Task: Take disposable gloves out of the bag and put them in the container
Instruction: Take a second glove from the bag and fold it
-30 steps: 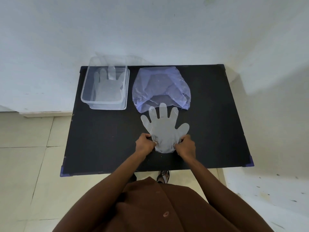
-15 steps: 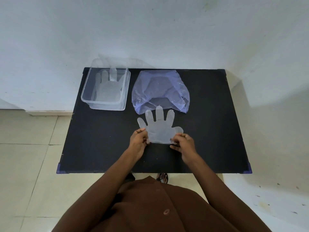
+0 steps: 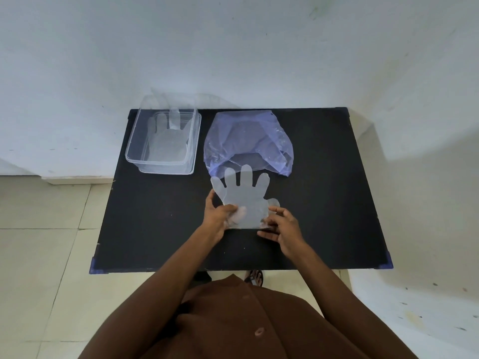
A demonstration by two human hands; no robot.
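Observation:
A clear disposable glove [image 3: 245,196] is spread flat in the middle of the black table [image 3: 155,229], its fingers pointing away from me and overlapping the mouth of the bluish plastic bag [image 3: 248,141]. My left hand [image 3: 219,216] pinches the glove's cuff at its left side, with fingers under the film. My right hand [image 3: 281,225] touches the cuff's right edge with its fingers partly spread. A clear plastic container [image 3: 137,158] at the back left holds other gloves [image 3: 166,143] lying flat inside.
The table stands against a white wall [image 3: 233,47]. A tiled floor [image 3: 39,229] lies to the left and a white surface to the right. My brown shirt [image 3: 233,320] fills the bottom of the view.
The glove has moved away from me and its cuff has been lifted and flattened. My right hand has loosened from a firm pinch to spread fingers at the cuff edge.

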